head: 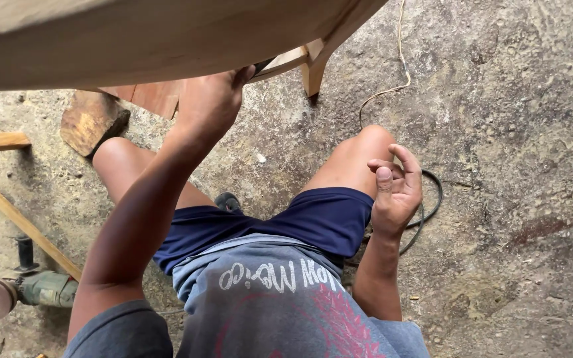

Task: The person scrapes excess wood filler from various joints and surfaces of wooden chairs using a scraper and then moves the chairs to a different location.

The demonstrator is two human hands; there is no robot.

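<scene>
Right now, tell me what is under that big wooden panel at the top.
Under the wooden panel the left hand reaches up, its fingertips hidden by the edge. A wooden leg, reddish boards and a wood block show on the concrete floor. The rest is covered.

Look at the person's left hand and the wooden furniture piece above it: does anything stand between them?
Nothing visible does. The left hand already reaches up against the underside of the wooden furniture piece. The right hand rests empty beside the knee.

Wooden tabletop close overhead, leg ahead — bare floor open rightward; grinder, slat crowd left.
</scene>
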